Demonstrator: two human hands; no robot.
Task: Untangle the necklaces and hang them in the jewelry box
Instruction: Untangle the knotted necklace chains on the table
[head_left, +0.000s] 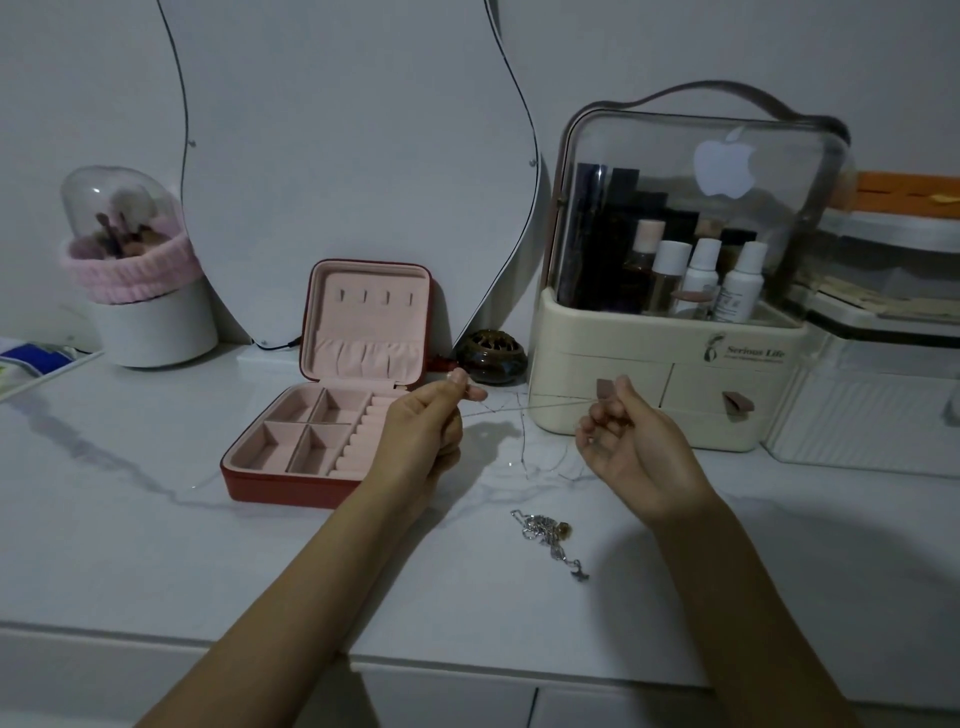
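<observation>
Head view: left hand (423, 415) and right hand (621, 434) each pinch the thin chain (524, 408), stretched crosswise above the countertop (156, 545); the open jewelry box (291, 486), hooks (375, 297) in its lid, lies nearer the left hand.

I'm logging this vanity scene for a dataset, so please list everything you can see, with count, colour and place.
jewelry box: 1, red with pink lining, open, left of centre on the counter
thin chain: 1, silvery, stretched between both hands, rest trailing down to the counter
tangled necklaces: 1 heap, silver, on the counter near the front
counter: 1, white marble pattern
mirror: 1, curved outline, against the wall
brush holder: 1, white with pink band and clear dome, far left
small jar: 1, dark brown, behind the box
cosmetics organiser: 1, cream with clear cover, bottles inside, right
left hand: pinches the chain
right hand: pinches the chain
</observation>
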